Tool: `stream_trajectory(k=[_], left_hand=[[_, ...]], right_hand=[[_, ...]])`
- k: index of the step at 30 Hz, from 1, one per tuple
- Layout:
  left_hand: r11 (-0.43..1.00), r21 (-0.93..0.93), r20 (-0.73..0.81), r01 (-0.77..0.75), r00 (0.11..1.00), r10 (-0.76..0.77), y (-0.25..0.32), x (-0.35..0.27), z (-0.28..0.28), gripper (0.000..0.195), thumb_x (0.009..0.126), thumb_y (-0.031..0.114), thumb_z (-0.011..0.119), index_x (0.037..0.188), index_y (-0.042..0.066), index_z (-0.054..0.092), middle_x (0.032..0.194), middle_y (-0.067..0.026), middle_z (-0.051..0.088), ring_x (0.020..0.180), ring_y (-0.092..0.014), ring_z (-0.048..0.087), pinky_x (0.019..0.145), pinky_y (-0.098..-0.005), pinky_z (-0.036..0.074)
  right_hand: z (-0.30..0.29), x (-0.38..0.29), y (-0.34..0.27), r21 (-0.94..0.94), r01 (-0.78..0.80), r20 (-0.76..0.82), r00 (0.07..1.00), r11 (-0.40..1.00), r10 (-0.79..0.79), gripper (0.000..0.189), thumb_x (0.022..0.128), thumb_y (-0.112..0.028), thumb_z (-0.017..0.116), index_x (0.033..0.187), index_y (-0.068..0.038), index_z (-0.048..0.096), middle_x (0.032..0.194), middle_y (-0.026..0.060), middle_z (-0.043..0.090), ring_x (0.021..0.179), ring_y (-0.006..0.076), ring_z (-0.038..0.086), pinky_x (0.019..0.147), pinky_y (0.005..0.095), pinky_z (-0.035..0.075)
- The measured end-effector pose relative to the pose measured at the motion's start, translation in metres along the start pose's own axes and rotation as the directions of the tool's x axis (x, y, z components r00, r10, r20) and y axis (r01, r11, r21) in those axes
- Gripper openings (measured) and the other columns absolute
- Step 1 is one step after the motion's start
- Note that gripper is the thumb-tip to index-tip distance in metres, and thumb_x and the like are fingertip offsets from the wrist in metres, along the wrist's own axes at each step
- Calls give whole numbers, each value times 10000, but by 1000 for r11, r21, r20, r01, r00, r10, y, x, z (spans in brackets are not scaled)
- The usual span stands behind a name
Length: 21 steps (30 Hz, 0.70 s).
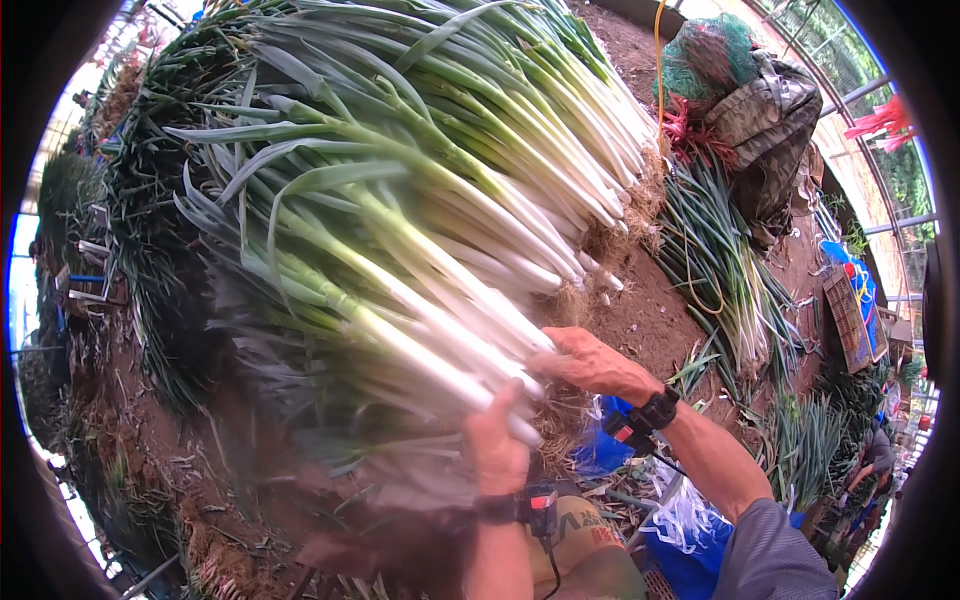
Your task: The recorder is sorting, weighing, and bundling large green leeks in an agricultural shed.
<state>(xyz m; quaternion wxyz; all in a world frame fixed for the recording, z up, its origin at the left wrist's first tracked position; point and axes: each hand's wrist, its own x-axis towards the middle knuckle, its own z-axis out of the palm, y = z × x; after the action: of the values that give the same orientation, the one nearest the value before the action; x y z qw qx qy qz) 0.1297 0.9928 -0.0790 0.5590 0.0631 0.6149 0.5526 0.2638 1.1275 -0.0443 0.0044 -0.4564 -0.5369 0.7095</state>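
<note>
Several long green onions (450, 330) with white shanks and rooty ends lie at a slant before me. My left hand (499, 442) is at the white ends of the nearest stalks, thumb on top, with its fingers hidden beneath them. My right hand (592, 364) is closed around the root end of another stalk, just beyond the left one. A large heap of green onions (540, 127) lies behind and beside these, leaves to the left and roots to the right. Both wrists wear black bands with small devices. The lower left of the heap is blurred.
More green onions (720, 255) lie on the soil at right, beside a camouflage cloth (772, 120) and a green net bag (709, 56). White plastic strips (679, 510) lie on blue material (697, 551) by my right forearm. A brown plastic crate (847, 319) stands farther right. A co-worker (877, 454) is at the far right.
</note>
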Motion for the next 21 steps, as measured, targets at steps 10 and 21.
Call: stream_trajectory(k=[10, 21], left_hand=[[591, 660, 382, -463, 885, 266, 18, -3, 14, 261, 1016, 253, 607, 1012, 16, 715, 841, 31, 604, 712, -66, 571, 577, -233, 440], [713, -559, 290, 423, 905, -310, -25, 16, -16, 764, 821, 233, 825, 1439, -11, 449, 1354, -144, 572, 1221, -289, 556, 1065, -454, 476]], right_hand=[[26, -17, 7, 46, 233, -39, 972, 971, -232, 480, 1036, -348, 473, 1320, 29, 556, 1262, 198, 624, 1148, 262, 585, 1025, 378, 448], [-13, 5, 40, -83, 79, -327, 939, 993, -103, 560, 1018, -380, 514, 1448, -21, 493, 1373, 211, 583, 1270, 336, 558, 1111, 439, 427]])
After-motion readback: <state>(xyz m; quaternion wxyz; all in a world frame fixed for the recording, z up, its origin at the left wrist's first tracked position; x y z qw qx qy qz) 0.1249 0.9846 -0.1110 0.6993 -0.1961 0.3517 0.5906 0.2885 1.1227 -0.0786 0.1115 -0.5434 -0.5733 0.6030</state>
